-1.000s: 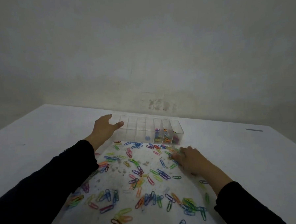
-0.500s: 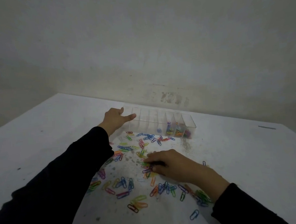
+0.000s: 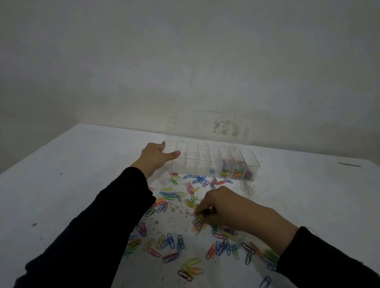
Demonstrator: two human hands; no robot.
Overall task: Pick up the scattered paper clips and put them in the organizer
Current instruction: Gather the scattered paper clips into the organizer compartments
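Several coloured paper clips (image 3: pixel 170 241) lie scattered over the white table (image 3: pixel 54 184) in front of me. A clear plastic organizer (image 3: pixel 193 157) with several compartments stands at the back; its right compartments hold coloured clips (image 3: pixel 235 171). My left hand (image 3: pixel 155 157) rests against the organizer's left end, thumb along its front wall. My right hand (image 3: pixel 231 207) is down on the table in the middle of the clips, fingertips pinched on a small bunch of clips (image 3: pixel 199 220).
A stained wall (image 3: pixel 203 77) rises right behind the organizer. The table's far edge meets it there. A dark mark (image 3: pixel 348 164) lies on the table at the far right. Grime spots the tabletop among the clips.
My right hand has moved left and toward me, from near the organizer's right end to the middle of the clips, and has closed on some. My left hand stays at the organizer.
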